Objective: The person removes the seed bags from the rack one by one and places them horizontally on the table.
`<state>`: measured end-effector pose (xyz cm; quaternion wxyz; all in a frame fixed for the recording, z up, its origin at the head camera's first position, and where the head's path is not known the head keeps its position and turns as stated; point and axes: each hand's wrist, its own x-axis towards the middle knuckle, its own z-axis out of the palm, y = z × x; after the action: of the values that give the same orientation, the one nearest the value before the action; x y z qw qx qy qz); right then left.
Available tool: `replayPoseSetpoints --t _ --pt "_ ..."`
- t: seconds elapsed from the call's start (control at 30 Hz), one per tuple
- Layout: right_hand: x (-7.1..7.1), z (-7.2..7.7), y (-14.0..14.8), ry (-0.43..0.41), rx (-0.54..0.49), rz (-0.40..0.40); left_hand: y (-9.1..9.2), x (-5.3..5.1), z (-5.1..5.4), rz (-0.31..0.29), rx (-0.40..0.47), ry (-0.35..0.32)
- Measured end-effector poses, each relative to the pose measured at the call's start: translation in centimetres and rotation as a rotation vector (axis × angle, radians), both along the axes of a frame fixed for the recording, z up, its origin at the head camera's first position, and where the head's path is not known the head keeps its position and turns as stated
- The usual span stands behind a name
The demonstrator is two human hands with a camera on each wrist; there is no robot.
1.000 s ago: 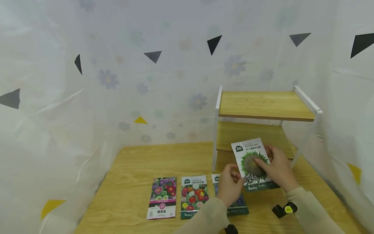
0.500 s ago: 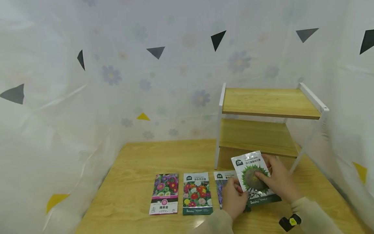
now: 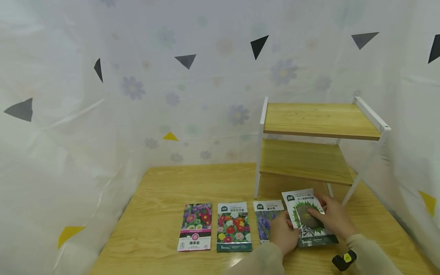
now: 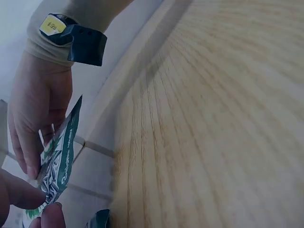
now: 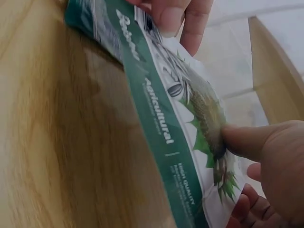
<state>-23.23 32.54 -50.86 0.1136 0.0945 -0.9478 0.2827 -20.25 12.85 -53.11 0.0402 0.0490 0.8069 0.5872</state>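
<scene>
A sunflower seed packet (image 3: 308,217), white with a green bottom band, is between both hands, tilted just above the table. My right hand (image 3: 335,217) grips its right side, thumb across the front and fingers behind. At the packet's lower left edge, my left hand (image 3: 284,233) pinches it between thumb and fingers; the right wrist view shows those left fingertips (image 5: 168,19) on the edge. A purple-flower seed packet (image 3: 264,225) lies partly hidden under the left hand. To its left lie a zinnia-like flower seed packet (image 3: 234,227) and a pink-and-white flower seed packet (image 3: 195,227).
A two-tier wooden shelf with white legs (image 3: 323,119) stands at the back right, behind the held packet. The wooden table (image 3: 165,187) extends left past the row of packets. Patterned sheeting (image 3: 206,76) hangs behind and at both sides.
Both hands have lowered the sunflower packet toward the table, to the right of the purple-flower packet. The left hand has come to the packet's lower left edge. The view has shifted slightly.
</scene>
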Motion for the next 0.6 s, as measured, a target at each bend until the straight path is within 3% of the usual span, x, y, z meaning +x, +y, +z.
replayPoseSetpoints --t 0.13,0.27,0.43,0.6 --pt "-0.2 -0.5 0.9 -0.076 0.005 -0.011 0.9 -0.6 -0.2 -0.056 -0.111 0.073" --pt "-0.4 -0.8 1.3 -0.114 0.014 -0.018 1.6 -1.2 -0.6 -0.056 -0.235 0.109" --pt "-0.5 -1.3 1.5 -0.129 0.053 -0.032 2.2 -1.1 -0.5 -0.055 -0.344 -0.007" --pt "-0.8 -1.9 1.1 -0.105 0.096 -0.049 2.2 -0.7 0.4 -0.084 -0.421 -0.088"
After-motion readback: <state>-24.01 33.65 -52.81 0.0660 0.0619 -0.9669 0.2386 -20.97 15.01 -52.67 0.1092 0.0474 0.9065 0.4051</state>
